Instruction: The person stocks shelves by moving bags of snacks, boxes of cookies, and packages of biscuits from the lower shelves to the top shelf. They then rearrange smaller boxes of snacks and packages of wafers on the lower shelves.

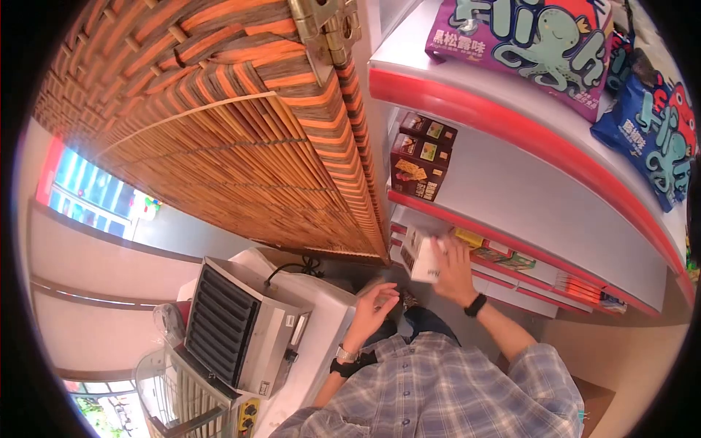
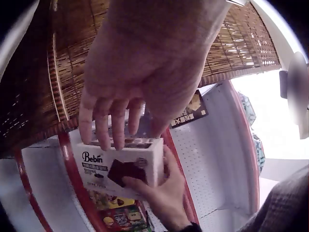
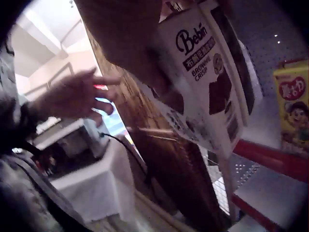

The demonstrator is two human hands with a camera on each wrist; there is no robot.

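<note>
My right hand (image 1: 456, 274) grips a white box of brownie crisps (image 1: 423, 260) beside the lower shelf. In the left wrist view, the right thumb lies across the front of the box (image 2: 116, 166), which bears the name Bebin and a picture of a dark brown piece. Its printed front (image 3: 205, 67) also shows at close range in the right wrist view, tilted. My left hand (image 1: 372, 312) hovers a short way to the left of the box with bent, spread fingers and holds nothing. In its own wrist view the left fingers overlap the top of the box.
A woven screen (image 1: 241, 146) stands at the left of the shelves. Dark brown snack boxes (image 1: 421, 157) sit on the middle shelf, purple and blue snack bags (image 1: 522, 55) on the top one. A yellow box (image 3: 294, 108) is close by. Left is a white-covered table (image 1: 321, 321) with a metal appliance (image 1: 241, 321).
</note>
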